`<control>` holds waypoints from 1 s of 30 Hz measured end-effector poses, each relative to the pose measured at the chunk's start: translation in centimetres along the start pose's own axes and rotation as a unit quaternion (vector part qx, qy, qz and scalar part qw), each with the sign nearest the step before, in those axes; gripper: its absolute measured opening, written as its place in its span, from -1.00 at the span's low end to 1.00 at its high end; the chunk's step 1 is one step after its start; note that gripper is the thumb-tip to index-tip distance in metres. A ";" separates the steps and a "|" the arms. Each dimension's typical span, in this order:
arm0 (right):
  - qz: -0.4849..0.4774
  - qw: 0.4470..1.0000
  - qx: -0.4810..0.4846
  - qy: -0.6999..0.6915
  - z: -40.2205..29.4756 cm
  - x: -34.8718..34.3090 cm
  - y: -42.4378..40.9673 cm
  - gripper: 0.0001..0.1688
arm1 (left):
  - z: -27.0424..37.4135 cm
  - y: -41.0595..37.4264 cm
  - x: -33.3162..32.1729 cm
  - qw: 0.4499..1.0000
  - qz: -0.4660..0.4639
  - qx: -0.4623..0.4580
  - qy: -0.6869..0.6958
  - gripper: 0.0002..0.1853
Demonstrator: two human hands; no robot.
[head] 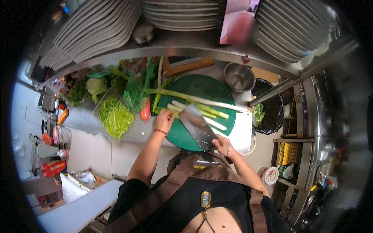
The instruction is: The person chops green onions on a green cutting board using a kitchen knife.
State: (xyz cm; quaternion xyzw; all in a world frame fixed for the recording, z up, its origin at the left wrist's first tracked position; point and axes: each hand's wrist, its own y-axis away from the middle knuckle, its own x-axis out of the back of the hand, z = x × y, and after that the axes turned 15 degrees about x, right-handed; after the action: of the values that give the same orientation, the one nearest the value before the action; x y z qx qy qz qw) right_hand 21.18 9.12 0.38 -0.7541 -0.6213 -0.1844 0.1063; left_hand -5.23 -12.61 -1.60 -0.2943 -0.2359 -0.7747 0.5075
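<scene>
My right hand (223, 146) grips the handle end of a wide Chinese cleaver (195, 124) over a round green cutting board (180, 137). Bits of food cling to its blade, which slants across several cut green onion lengths (214, 123). My left hand (164, 121), with a red bead bracelet at the wrist, has its fingers curled over the green ends of the stalks, left of the blade. The blade hides part of the stalks. Behind them, a long whole green onion (192, 97) lies across the board, its white end past the right edge.
Left of the board are a red-wrapped sausage-like package (145, 110), a green plastic bag (132, 94) and a clear tub of shredded lettuce (115, 118). A steel bowl (239, 78) stands behind right, near a black-lined bin (272, 116). Stacked plates (182, 16) fill the overhead shelf (186, 51).
</scene>
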 end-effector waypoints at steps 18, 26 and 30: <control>0.017 0.999 -0.016 -0.047 -0.3 -1.2 -0.2 -0.63 | -2.4 0.4 -0.9 0.999 0.010 -0.033 -0.021 -0.96; -0.036 0.986 0.028 0.159 -3.5 0.2 -1.3 -0.77 | -1.7 1.4 -0.8 0.998 0.039 -0.051 -0.019 -0.94; -0.127 0.945 0.033 0.300 -8.5 2.2 -2.3 -0.77 | -2.5 2.1 -0.8 0.997 0.044 -0.063 -0.013 -0.89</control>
State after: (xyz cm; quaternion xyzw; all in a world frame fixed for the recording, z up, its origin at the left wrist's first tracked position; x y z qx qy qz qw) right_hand 18.06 8.29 8.87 -0.5752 -0.6566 -0.3937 0.2881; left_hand -3.62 -14.58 -3.82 -0.3456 -0.1800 -0.7611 0.5186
